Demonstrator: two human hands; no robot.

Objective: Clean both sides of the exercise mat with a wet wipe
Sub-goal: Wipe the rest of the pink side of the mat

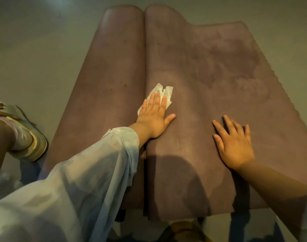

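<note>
A brownish-purple exercise mat lies on the floor, folded over along a lengthwise crease near its middle, so a smooth left part and a suede-like right part lie side by side. Darker damp patches show on the right part. A white wet wipe lies crumpled on the mat just right of the crease. My left hand presses flat on the wipe with straight fingers. Farther right, my right hand rests flat on the mat with fingers spread, holding nothing.
Grey floor surrounds the mat. My left foot in a gold sandal stands on the floor just left of the mat. A loose pale sleeve covers my left forearm. Another sandal shows at the bottom edge.
</note>
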